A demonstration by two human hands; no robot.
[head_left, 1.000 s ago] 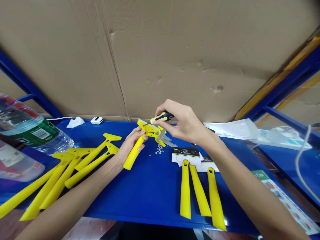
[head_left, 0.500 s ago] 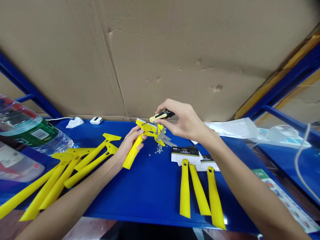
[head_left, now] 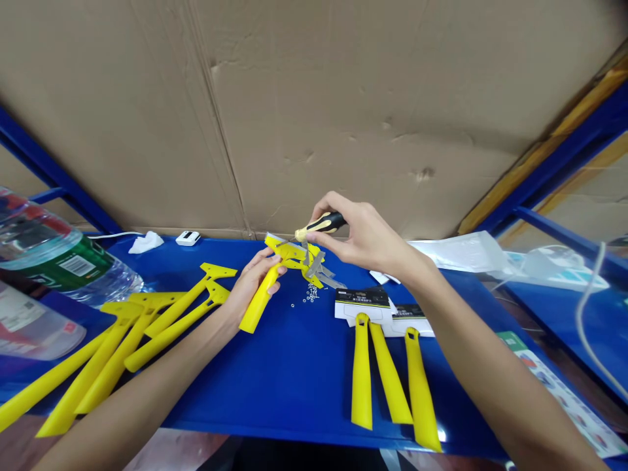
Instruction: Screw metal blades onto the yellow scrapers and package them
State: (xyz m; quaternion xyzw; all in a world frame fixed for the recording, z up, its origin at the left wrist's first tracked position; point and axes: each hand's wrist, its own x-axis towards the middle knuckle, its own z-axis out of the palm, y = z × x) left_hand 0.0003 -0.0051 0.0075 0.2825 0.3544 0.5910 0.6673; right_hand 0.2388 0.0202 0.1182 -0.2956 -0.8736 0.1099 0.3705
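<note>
My left hand (head_left: 259, 278) is closed around a yellow scraper (head_left: 258, 305), its wide head tilted up and away from me. In my right hand (head_left: 350, 232) is a screwdriver with a black and cream handle (head_left: 321, 226). Its shaft points left, against or just over the scraper head; exact contact is too small to tell. Behind the scraper lies a pile of yellow plastic parts (head_left: 314, 278) with grey metal blades (head_left: 314, 264). Tiny screws or nuts (head_left: 313, 294) are scattered in front of that pile.
Several yellow scraper handles (head_left: 118, 347) lie at the left. Three more handles (head_left: 362, 379) with black and white cards (head_left: 362, 303) lie at the right. A large water bottle (head_left: 73, 261) and a clear plastic container (head_left: 36, 324) stand left on the blue table (head_left: 275, 386). Cardboard rises behind.
The screwdriver and my right hand have shifted very slightly to the right and the handle is turned a little. My left hand keeps its hold on the scraper.
</note>
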